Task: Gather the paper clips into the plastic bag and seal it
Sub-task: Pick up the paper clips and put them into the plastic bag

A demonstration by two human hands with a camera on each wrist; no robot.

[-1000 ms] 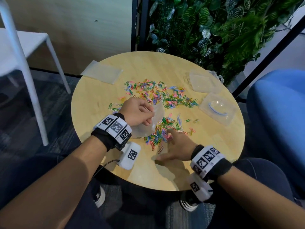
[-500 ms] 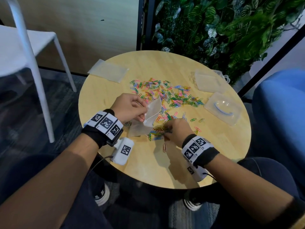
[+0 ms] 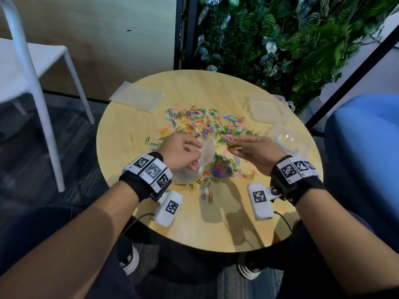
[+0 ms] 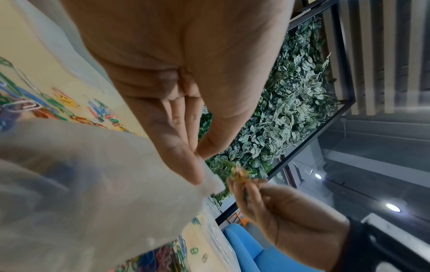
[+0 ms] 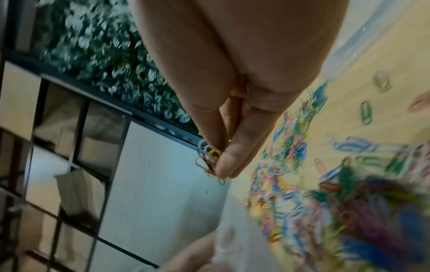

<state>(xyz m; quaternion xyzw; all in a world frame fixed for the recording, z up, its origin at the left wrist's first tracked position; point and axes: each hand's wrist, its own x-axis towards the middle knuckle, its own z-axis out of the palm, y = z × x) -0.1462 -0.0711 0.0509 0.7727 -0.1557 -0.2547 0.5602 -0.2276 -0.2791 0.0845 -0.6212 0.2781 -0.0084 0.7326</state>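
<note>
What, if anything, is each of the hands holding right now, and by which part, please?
The left hand pinches the plastic bag by its top edge. The right hand pinches a small bunch of paper clips between thumb and fingertips.

Matt pale wood table (image 3: 133, 134) — frosted plastic bag (image 3: 206, 153), glossy coated paper clips (image 3: 207, 124).

left hand (image 3: 180, 153): pinch grip, raised | right hand (image 3: 258, 153): fingertip pinch grip, raised

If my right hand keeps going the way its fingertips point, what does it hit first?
Probably the open mouth of the plastic bag held up by the left hand; the right hand points leftward at it, pinching paper clips. Depth is unclear.
</note>
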